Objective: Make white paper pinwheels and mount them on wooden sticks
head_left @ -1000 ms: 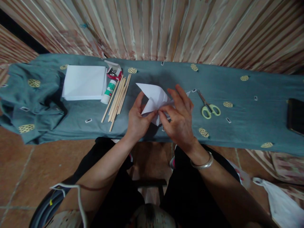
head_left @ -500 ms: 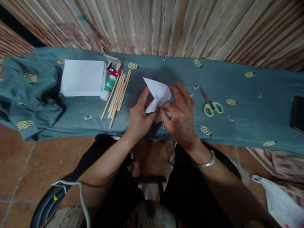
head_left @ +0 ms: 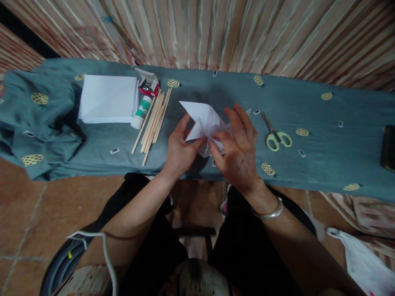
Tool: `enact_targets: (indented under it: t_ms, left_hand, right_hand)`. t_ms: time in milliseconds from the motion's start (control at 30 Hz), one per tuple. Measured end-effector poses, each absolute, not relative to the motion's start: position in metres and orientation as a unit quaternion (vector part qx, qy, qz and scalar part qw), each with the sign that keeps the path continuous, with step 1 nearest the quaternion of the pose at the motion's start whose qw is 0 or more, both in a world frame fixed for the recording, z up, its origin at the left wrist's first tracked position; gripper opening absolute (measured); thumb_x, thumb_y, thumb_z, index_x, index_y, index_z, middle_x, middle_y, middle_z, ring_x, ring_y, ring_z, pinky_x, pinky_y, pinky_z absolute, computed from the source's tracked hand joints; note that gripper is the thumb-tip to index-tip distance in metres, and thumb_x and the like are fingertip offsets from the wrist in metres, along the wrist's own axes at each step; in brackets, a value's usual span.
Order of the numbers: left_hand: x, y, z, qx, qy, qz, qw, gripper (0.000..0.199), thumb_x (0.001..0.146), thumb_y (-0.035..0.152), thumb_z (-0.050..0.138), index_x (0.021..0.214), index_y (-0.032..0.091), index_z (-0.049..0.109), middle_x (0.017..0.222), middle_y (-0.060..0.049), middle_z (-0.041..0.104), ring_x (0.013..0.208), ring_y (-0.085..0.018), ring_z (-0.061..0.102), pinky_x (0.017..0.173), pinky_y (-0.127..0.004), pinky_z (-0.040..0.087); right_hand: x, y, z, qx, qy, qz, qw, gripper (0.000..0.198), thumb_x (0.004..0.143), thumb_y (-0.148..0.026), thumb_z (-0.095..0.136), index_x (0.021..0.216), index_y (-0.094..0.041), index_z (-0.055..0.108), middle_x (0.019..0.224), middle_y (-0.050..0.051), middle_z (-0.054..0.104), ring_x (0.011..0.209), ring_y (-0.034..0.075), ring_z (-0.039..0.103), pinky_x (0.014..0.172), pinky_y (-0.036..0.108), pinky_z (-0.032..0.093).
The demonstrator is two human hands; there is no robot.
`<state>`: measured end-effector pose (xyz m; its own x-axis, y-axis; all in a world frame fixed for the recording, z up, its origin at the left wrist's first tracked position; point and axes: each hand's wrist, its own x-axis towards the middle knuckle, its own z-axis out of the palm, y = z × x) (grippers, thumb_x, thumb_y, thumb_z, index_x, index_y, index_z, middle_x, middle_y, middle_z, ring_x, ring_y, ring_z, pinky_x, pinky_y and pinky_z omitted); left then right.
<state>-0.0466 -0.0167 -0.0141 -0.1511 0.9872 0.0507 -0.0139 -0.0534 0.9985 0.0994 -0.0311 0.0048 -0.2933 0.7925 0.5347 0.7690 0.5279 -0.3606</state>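
Between my hands, above the cloth, is a white paper pinwheel (head_left: 202,113) with pointed blades; some of its corners are folded in toward the middle. My left hand (head_left: 180,150) is closed on its left side, the thumb pressing near the centre and the other fingers partly hidden behind the paper. At the centre, the thumb and index finger of my right hand (head_left: 239,152) pinch the paper, while its other fingers are raised over the right side. Whether a small pin sits at the centre I cannot make out.
Left of my hands lie several wooden sticks (head_left: 154,123), a glue stick (head_left: 142,112), an opened small box (head_left: 149,86) of metal pieces and a stack of white paper (head_left: 108,98). Green-handled scissors (head_left: 273,133) lie to the right. A dark object (head_left: 389,148) rests at the far right edge.
The upper blade, curled over before, has sprung out flatter and wider. My right hand's raised fingers have shifted slightly right and up, uncovering more of the paper. Both hands keep their hold.
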Motion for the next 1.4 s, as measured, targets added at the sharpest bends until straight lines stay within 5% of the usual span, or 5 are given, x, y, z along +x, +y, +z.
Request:
enact_targets:
  t_ms: [333, 467, 633, 1200, 1400]
  left_hand:
    - [-0.047, -0.017, -0.010, 0.385, 0.503, 0.565, 0.529, 0.057, 0.065, 0.022, 0.074, 0.119, 0.016, 0.061, 0.106, -0.007, 0.073, 0.091, -0.022, 0.069, 0.083, -0.035, 0.056]
    - [-0.046, -0.018, -0.009, 0.367, 0.497, 0.565, 0.547, 0.062, 0.063, 0.024, 0.076, 0.122, 0.015, 0.060, 0.106, -0.007, 0.073, 0.090, -0.022, 0.070, 0.082, -0.034, 0.056]
    - [-0.044, -0.020, -0.008, 0.365, 0.499, 0.563, 0.549, 0.064, 0.062, 0.022, 0.075, 0.124, 0.012, 0.058, 0.106, -0.009, 0.073, 0.089, -0.022, 0.070, 0.081, -0.034, 0.056]
    - [-0.046, -0.019, -0.007, 0.364, 0.503, 0.567, 0.541, 0.058, 0.061, 0.022, 0.076, 0.117, 0.015, 0.061, 0.102, -0.005, 0.073, 0.085, -0.020, 0.069, 0.081, -0.033, 0.055]
    - [-0.047, -0.017, -0.008, 0.370, 0.506, 0.576, 0.524, 0.058, 0.062, 0.022, 0.075, 0.118, 0.015, 0.061, 0.103, -0.006, 0.073, 0.086, -0.020, 0.069, 0.080, -0.032, 0.055]
  right_hand:
    - [0.114, -0.022, -0.006, -0.514, -0.716, 0.121, 0.456, 0.095, 0.075, -0.050, 0.074, 0.150, -0.024, 0.023, 0.156, 0.017, 0.031, 0.144, 0.038, 0.031, 0.114, 0.061, 0.031]
    - [0.113, -0.017, -0.019, -0.492, -0.619, 0.356, 0.498, 0.084, 0.073, -0.050, 0.076, 0.142, -0.025, 0.034, 0.129, 0.013, 0.063, 0.116, 0.029, 0.063, 0.097, 0.051, 0.053]
    - [0.107, -0.016, -0.012, -0.480, -0.520, 0.492, 0.507, 0.053, 0.068, -0.042, 0.082, 0.111, -0.023, 0.057, 0.106, 0.006, 0.074, 0.095, 0.024, 0.071, 0.083, 0.040, 0.060]
    - [0.110, -0.016, -0.005, -0.479, -0.500, 0.552, 0.465, 0.045, 0.068, -0.047, 0.082, 0.100, -0.021, 0.064, 0.100, 0.005, 0.076, 0.092, 0.024, 0.071, 0.082, 0.041, 0.060]
    - [0.125, -0.019, 0.003, -0.524, -0.640, 0.285, 0.484, 0.069, 0.073, -0.047, 0.077, 0.133, -0.029, 0.049, 0.144, 0.012, 0.050, 0.121, 0.032, 0.059, 0.095, 0.053, 0.053]
